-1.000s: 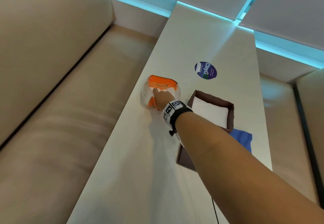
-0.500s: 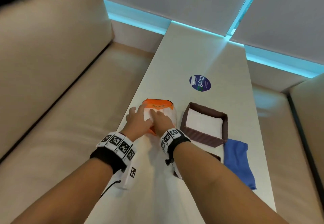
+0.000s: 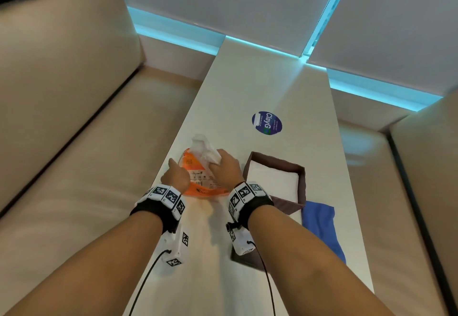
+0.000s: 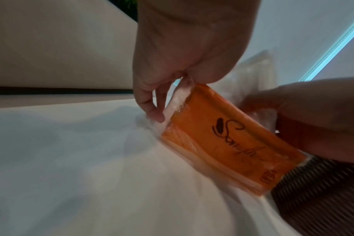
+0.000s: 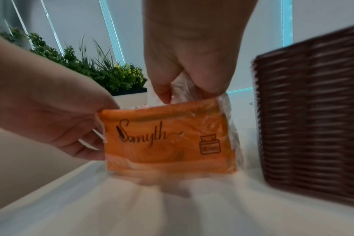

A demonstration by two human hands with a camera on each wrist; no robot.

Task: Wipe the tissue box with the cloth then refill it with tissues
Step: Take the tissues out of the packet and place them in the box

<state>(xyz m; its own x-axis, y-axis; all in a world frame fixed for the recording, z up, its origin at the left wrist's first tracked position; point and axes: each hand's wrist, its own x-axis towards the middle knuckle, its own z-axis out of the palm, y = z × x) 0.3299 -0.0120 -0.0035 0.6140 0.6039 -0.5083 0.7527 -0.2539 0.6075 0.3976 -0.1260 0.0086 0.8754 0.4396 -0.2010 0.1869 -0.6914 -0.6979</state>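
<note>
Since half a second ago, both hands have tipped the tissue pack (image 3: pixel 198 174) up off the table (image 3: pixel 247 88). Left hand (image 3: pixel 174 175) pinches its left edge; right hand (image 3: pixel 226 167) grips white tissues (image 3: pixel 207 151) at its top. Right of them stand the brown tissue box (image 3: pixel 275 164) and blue cloth (image 3: pixel 322 226).

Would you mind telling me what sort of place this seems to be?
Probably a café or lounge booth: beige cushioned bench seats flank a long white table bearing a round branded sticker, with planter greenery behind.
</note>
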